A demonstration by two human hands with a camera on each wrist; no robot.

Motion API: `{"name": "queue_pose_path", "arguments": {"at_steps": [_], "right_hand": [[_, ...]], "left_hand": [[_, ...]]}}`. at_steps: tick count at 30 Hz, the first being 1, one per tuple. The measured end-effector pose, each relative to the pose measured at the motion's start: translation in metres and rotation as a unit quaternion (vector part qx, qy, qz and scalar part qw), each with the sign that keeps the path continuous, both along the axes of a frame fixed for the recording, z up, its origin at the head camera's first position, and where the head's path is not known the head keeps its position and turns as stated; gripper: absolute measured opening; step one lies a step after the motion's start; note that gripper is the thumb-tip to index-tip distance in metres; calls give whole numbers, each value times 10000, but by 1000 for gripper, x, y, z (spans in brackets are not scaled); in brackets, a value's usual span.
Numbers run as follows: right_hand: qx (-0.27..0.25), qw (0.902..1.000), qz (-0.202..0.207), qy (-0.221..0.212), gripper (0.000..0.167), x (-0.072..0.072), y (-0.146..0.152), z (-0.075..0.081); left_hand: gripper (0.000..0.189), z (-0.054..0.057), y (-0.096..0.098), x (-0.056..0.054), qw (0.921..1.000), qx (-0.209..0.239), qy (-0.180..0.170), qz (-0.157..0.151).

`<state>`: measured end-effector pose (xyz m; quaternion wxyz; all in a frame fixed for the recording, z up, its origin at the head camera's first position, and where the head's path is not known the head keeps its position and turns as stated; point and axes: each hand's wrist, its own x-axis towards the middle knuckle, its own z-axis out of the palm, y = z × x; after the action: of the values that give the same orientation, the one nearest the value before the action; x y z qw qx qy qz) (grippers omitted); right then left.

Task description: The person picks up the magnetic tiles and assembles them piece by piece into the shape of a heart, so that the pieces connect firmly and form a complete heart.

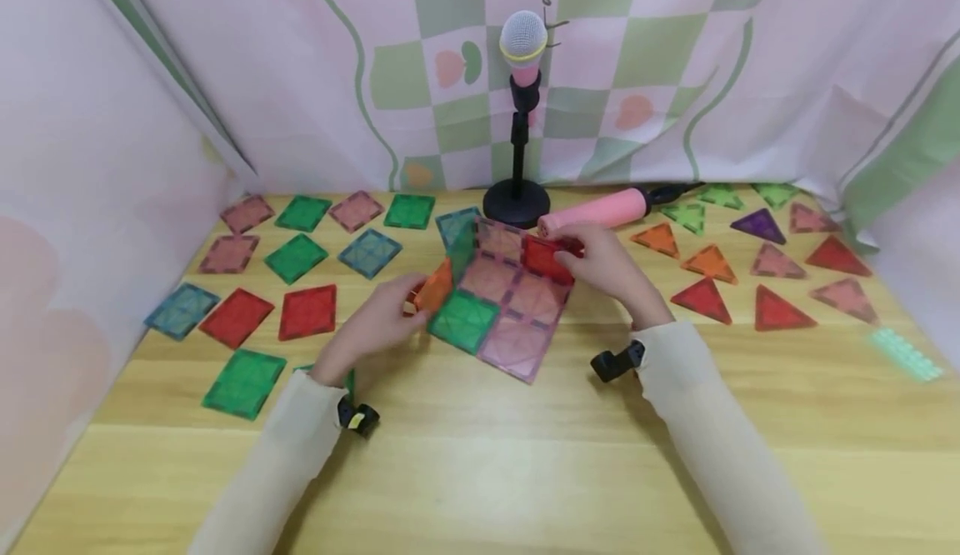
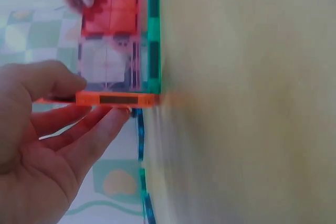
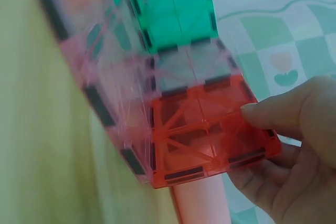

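Note:
My left hand (image 1: 382,317) pinches an orange magnetic tile (image 1: 435,288) upright at the left edge of a flat panel of tiles; the left wrist view shows its edge between thumb and fingers. The panel has a green tile (image 1: 465,322) at the front left and pink tiles (image 1: 514,345) in its other places. Along its back and left stand a pink tile (image 1: 498,240) and a green tile (image 3: 173,14). My right hand (image 1: 603,267) grips the outer edge of a standing red tile (image 3: 205,129), thumb on one face, fingers behind, beside the upright pink one.
Loose square tiles, among them a red one (image 1: 307,312), lie on the left of the wooden table (image 1: 480,472). Triangles, including a purple one (image 1: 759,226), lie on the right. Behind the panel are a microphone on a stand (image 1: 517,202) and a pink microphone (image 1: 596,212).

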<state>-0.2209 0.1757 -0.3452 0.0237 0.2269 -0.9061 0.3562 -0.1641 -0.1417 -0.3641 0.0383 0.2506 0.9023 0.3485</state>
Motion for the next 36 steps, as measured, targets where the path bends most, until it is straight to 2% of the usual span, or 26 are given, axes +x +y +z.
{"name": "queue_pose_path", "arguments": {"at_steps": [3,7,13,20,26,30,36], "right_hand": [[-69,9999,-97,-59,27,13,1,0],[-157,9993,-255,-241,27,32,-1,2],[-338,9961,-550,-599,29,56,-4,1],[-518,9894,-718,-1147,38,78,-10,3],[-998,9744,-801,-1851,41,90,-14,2],[-1341,9649,-830,-2099,41,94,-13,1],[-1290,9642,-917,-2128,44,93,-7,-2]], "left_hand": [[25,1,-3,-7,9995,-42,271,165],[25,1,-3,-19,9975,-191,631,266],[27,1,3,-40,9961,-429,731,243],[21,1,13,-61,9957,-307,836,248],[23,-1,23,-70,9965,-286,745,251],[26,-2,29,-72,9960,-324,804,192],[15,-4,42,-76,9951,-335,915,140]]}}
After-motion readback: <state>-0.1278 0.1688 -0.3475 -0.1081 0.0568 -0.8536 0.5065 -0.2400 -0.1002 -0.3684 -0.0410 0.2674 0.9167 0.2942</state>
